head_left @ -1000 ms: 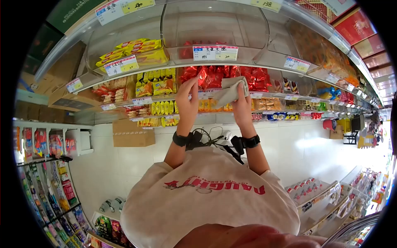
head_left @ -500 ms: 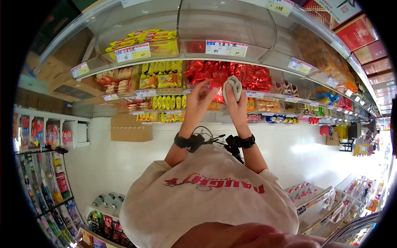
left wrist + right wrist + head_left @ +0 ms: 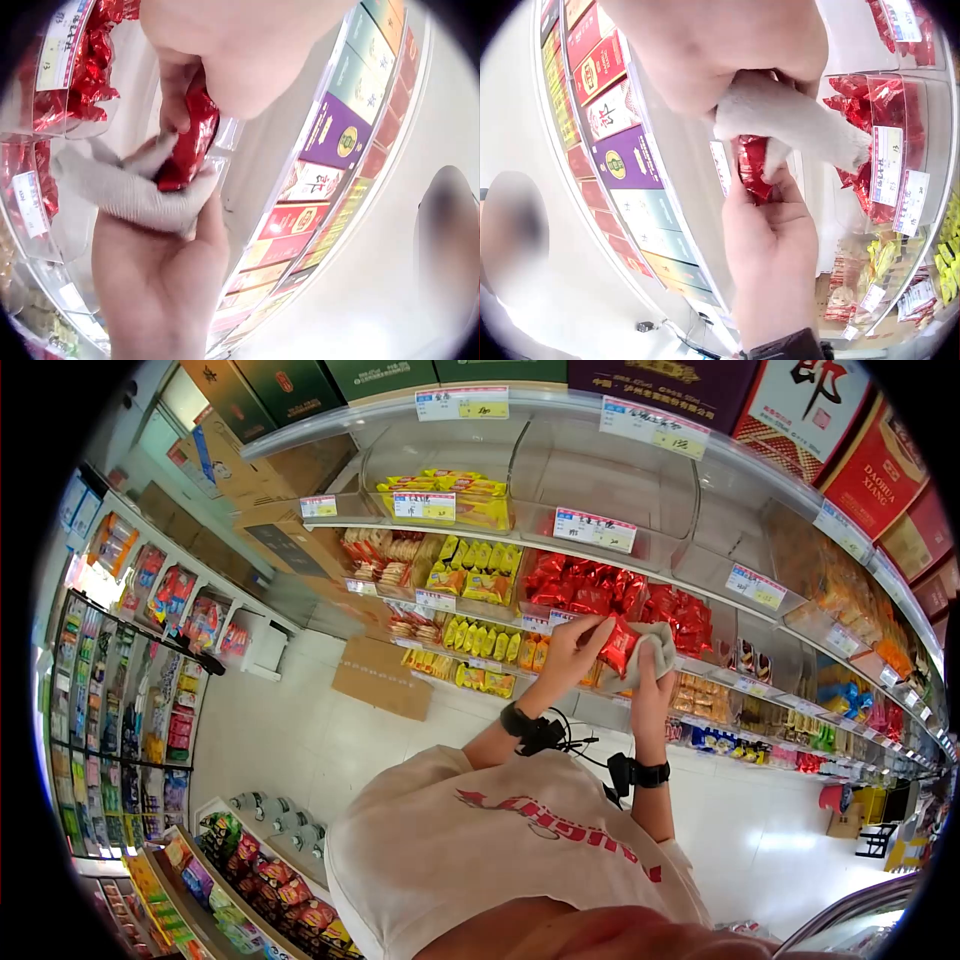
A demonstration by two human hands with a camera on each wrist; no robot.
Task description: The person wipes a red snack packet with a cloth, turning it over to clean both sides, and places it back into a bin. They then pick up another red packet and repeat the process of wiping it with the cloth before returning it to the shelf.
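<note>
Between thumb and fingers my left hand (image 3: 572,660) pinches a small shiny red foil snack packet (image 3: 619,646), held in front of the shelf. My right hand (image 3: 652,685) grips a folded light grey cloth (image 3: 657,644) right beside it. In the left wrist view the cloth (image 3: 124,193) wraps around the packet's lower end, while the left fingers hold the upper end. From the right wrist the packet (image 3: 753,163) shows partly covered by the cloth (image 3: 787,120) and the right hand. Behind the hands, a clear bin holds many similar red packets (image 3: 570,585).
Yellow snack packs (image 3: 475,570) fill the bin to the left. Price tags (image 3: 595,530) line the shelf edges, and boxed goods (image 3: 660,385) stand on top. A cardboard box (image 3: 380,678) sits on the floor below. Cables (image 3: 570,735) hang between the wrists.
The left hand has drawn a red packet out from the bin and brought it to the cloth in the right hand. The head view has turned, shifting the shelves within the picture.
</note>
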